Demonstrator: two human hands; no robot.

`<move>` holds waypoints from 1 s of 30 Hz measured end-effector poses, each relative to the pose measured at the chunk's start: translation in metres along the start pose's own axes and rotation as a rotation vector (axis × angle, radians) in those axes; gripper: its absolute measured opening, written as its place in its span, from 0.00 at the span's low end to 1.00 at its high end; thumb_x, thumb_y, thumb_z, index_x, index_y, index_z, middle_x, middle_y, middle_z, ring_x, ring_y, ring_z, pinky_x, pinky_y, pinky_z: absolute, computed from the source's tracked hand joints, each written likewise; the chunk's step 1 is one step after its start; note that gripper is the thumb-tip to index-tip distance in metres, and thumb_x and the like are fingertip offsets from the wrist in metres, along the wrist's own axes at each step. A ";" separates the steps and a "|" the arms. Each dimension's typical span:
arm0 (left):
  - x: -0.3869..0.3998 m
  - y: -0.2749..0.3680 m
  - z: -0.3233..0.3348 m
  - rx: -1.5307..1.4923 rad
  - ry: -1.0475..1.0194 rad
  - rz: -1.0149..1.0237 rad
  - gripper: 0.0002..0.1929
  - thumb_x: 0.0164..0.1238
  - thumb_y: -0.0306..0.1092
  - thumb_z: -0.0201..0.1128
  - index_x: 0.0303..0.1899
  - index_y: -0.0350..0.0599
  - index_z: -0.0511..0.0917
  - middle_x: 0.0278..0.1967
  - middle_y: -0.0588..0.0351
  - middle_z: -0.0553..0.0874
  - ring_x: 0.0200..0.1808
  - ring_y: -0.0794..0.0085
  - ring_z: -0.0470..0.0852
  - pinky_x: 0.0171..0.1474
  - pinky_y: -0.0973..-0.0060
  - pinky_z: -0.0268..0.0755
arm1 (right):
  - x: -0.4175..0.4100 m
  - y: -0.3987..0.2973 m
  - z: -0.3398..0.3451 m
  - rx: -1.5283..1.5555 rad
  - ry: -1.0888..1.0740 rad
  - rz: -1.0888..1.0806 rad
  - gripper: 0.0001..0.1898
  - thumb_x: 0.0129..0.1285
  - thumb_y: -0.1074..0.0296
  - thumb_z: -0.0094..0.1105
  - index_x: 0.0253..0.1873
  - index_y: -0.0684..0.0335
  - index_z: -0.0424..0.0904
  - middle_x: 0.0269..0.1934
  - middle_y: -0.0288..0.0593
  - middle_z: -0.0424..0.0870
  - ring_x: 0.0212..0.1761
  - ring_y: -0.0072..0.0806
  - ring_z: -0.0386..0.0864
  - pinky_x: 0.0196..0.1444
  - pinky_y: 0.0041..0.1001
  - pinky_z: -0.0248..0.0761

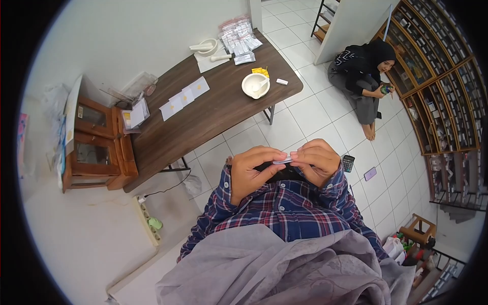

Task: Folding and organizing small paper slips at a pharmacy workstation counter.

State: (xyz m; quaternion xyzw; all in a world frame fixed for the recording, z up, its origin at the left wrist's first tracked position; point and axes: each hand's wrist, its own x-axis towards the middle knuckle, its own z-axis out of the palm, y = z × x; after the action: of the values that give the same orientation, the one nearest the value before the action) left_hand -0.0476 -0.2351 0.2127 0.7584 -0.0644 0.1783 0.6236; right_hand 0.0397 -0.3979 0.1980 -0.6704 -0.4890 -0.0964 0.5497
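Observation:
Between my two hands is a small folded white paper packet (282,160), held close in front of my body. My left hand (253,167) pinches one end with thumb and fingers. At the other end, my right hand (316,160) grips it the same way. Beyond them on the dark wooden table (228,103) stands a white mortar (247,84) with a pestle (260,87) resting in it. Beside it lies another folded white packet (282,81). Several overlapping white paper sheets (176,105), some with small heaps of yellow powder (185,98), lie along the table's middle.
A second mortar (212,42), a loose pestle (221,58) and a pile of plastic packets (237,36) sit at the table's far end. A small wooden cabinet (97,160) stands left. On the floor are a calculator (347,163), a phone (370,174) and a crouching person (354,84) near shelves (438,76).

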 end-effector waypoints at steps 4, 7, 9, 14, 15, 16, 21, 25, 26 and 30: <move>-0.002 0.000 0.000 -0.017 0.029 -0.007 0.10 0.45 0.18 0.65 0.33 0.35 0.81 0.31 0.51 0.83 0.29 0.72 0.79 0.34 0.84 0.69 | -0.001 -0.003 0.001 0.050 -0.018 0.078 0.10 0.46 0.78 0.65 0.36 0.62 0.81 0.29 0.37 0.80 0.36 0.26 0.75 0.42 0.20 0.68; -0.005 -0.001 -0.001 -0.002 0.028 -0.019 0.09 0.46 0.19 0.65 0.34 0.36 0.81 0.31 0.52 0.84 0.29 0.74 0.79 0.33 0.85 0.69 | 0.002 -0.005 0.005 0.163 0.001 0.139 0.10 0.46 0.79 0.65 0.36 0.62 0.81 0.28 0.37 0.80 0.35 0.26 0.75 0.40 0.20 0.68; -0.007 -0.002 -0.001 0.012 0.026 -0.030 0.09 0.47 0.20 0.66 0.34 0.38 0.82 0.30 0.54 0.84 0.29 0.75 0.79 0.32 0.85 0.70 | 0.004 -0.006 0.007 0.275 0.020 0.200 0.10 0.45 0.80 0.64 0.36 0.62 0.81 0.27 0.38 0.79 0.34 0.27 0.75 0.38 0.20 0.69; -0.013 -0.004 0.002 -0.007 0.044 -0.038 0.09 0.47 0.19 0.65 0.34 0.38 0.82 0.29 0.54 0.84 0.27 0.76 0.79 0.30 0.86 0.69 | -0.003 -0.008 0.012 0.296 -0.013 0.225 0.08 0.47 0.80 0.64 0.34 0.64 0.80 0.29 0.42 0.79 0.31 0.27 0.74 0.35 0.19 0.68; -0.013 -0.004 0.002 -0.006 0.045 -0.037 0.09 0.47 0.19 0.65 0.34 0.38 0.82 0.29 0.54 0.84 0.27 0.76 0.79 0.30 0.86 0.69 | -0.004 -0.008 0.012 0.297 -0.013 0.223 0.08 0.47 0.80 0.64 0.34 0.64 0.80 0.29 0.42 0.79 0.31 0.27 0.74 0.35 0.19 0.68; -0.013 -0.004 0.003 0.016 0.046 -0.030 0.09 0.47 0.19 0.65 0.34 0.38 0.82 0.29 0.54 0.84 0.27 0.75 0.78 0.30 0.86 0.69 | -0.005 -0.008 0.012 0.292 -0.016 0.237 0.08 0.46 0.81 0.63 0.34 0.64 0.79 0.29 0.41 0.79 0.30 0.27 0.74 0.34 0.19 0.68; -0.016 -0.003 0.006 0.085 0.058 -0.008 0.10 0.46 0.18 0.65 0.34 0.38 0.82 0.28 0.54 0.84 0.26 0.75 0.78 0.29 0.85 0.68 | -0.008 -0.005 0.011 0.277 -0.029 0.269 0.09 0.44 0.84 0.61 0.32 0.63 0.79 0.26 0.39 0.78 0.28 0.27 0.74 0.32 0.19 0.69; -0.018 -0.002 0.009 0.088 0.075 -0.007 0.09 0.46 0.18 0.65 0.33 0.37 0.82 0.28 0.53 0.84 0.25 0.74 0.77 0.30 0.85 0.67 | -0.009 -0.002 0.012 0.274 -0.041 0.239 0.08 0.44 0.84 0.61 0.30 0.63 0.79 0.25 0.40 0.78 0.26 0.27 0.74 0.32 0.20 0.68; -0.018 -0.002 0.011 0.121 0.112 -0.003 0.09 0.46 0.18 0.65 0.32 0.37 0.82 0.27 0.53 0.83 0.25 0.75 0.77 0.29 0.85 0.67 | -0.009 -0.002 0.013 0.253 -0.038 0.244 0.08 0.44 0.84 0.61 0.30 0.63 0.79 0.25 0.40 0.78 0.26 0.27 0.73 0.31 0.20 0.68; -0.019 -0.002 0.013 0.217 0.223 0.014 0.08 0.45 0.19 0.65 0.31 0.37 0.82 0.26 0.55 0.83 0.24 0.75 0.76 0.28 0.84 0.66 | -0.011 -0.002 0.017 0.185 -0.026 0.257 0.08 0.43 0.84 0.61 0.29 0.63 0.78 0.24 0.40 0.77 0.26 0.27 0.73 0.30 0.20 0.67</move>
State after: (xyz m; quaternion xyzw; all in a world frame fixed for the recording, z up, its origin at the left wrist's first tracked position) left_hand -0.0626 -0.2499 0.2024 0.7964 0.0197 0.2715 0.5400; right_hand 0.0254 -0.3898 0.1858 -0.6751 -0.4130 0.0288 0.6106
